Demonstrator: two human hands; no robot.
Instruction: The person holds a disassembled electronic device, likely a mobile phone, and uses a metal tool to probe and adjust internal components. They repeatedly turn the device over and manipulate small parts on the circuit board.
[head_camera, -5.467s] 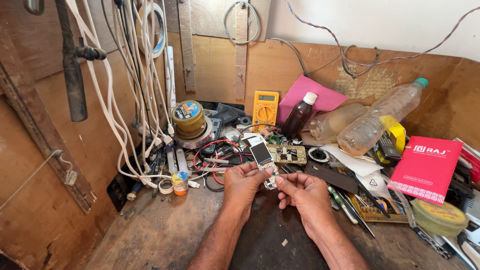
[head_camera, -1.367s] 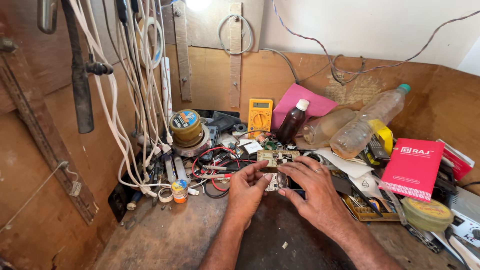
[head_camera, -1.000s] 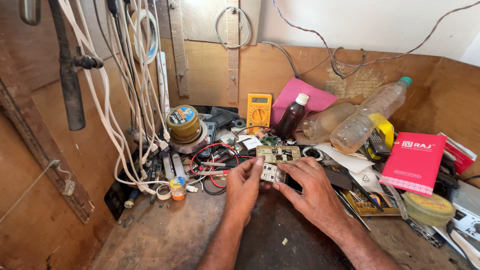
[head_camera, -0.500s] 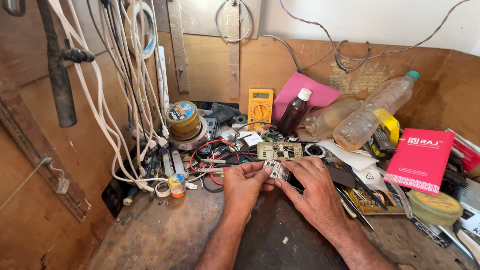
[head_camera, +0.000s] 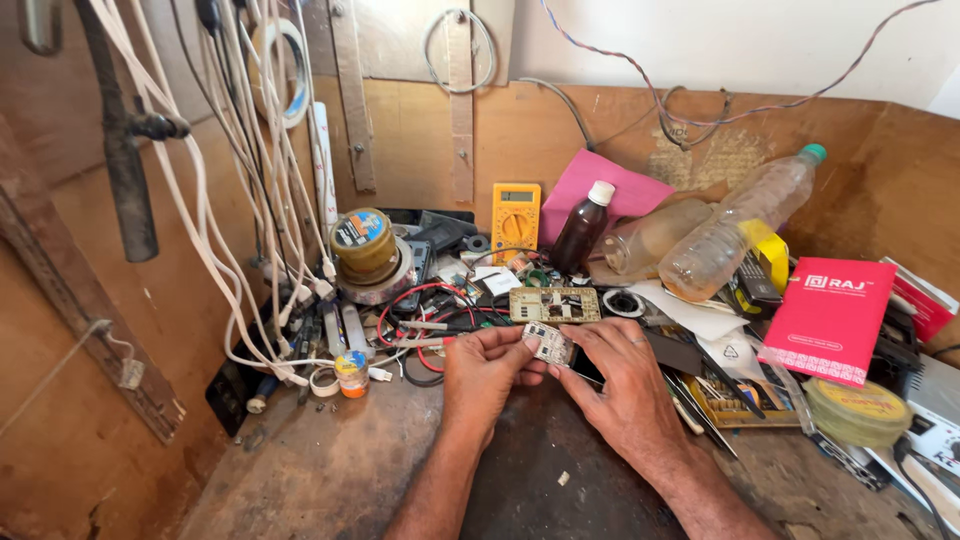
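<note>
Both of my hands meet over the middle of a worn wooden bench. My left hand (head_camera: 487, 372) and my right hand (head_camera: 622, 382) pinch a small pale circuit board (head_camera: 549, 343) between their fingertips, held just above the benchtop. Right behind it lies a larger beige circuit board (head_camera: 555, 305) with rows of contacts, flat on the clutter. Red and black wires (head_camera: 420, 312) curl to the left of my left hand.
A yellow multimeter (head_camera: 515, 218), a dark bottle with a white cap (head_camera: 582, 230) and two clear plastic bottles (head_camera: 738, 228) stand at the back. A red booklet (head_camera: 828, 317) and a solder tin (head_camera: 852, 409) sit at the right. White cables (head_camera: 240, 190) hang at the left, beside a tape roll stack (head_camera: 364, 250).
My hands have drawn back from the larger board toward me, and now hold the small board between them. The camera has tilted slightly.
</note>
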